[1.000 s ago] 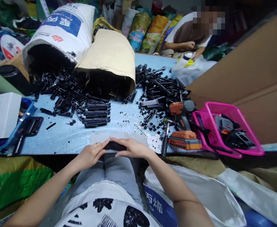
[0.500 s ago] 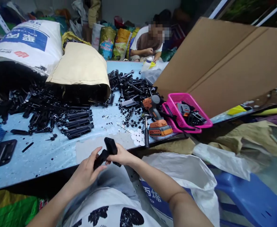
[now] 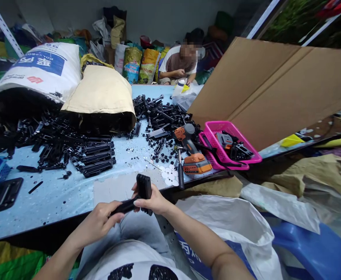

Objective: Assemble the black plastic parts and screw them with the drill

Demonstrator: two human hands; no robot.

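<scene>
My left hand (image 3: 99, 218) is closed around a long black plastic part (image 3: 125, 207), which slants up to the right. In my right hand (image 3: 156, 201) is a ridged black plastic block (image 3: 144, 188), held nearly upright with the thumb across its near side. The far end of the long part meets the block at my right fingers; whether the two are joined I cannot tell. Both hands are above my lap, at the table's front edge. Just beyond them lies a grey sheet (image 3: 109, 188) on the blue table (image 3: 71, 198).
Piles of black parts (image 3: 56, 144) spill from a white sack (image 3: 16, 77) and a tan sack (image 3: 100, 87). To the right are a hammer (image 3: 180, 171), an orange cordless drill (image 3: 196, 163), a pink basket (image 3: 256, 157) and a large cardboard sheet (image 3: 269, 93). Another person (image 3: 178, 62) sits opposite.
The block in my right hand has turned from tilted to nearly upright. My left hand has shifted slightly left and down, its part now lying flatter. The whole view has tilted up a little.
</scene>
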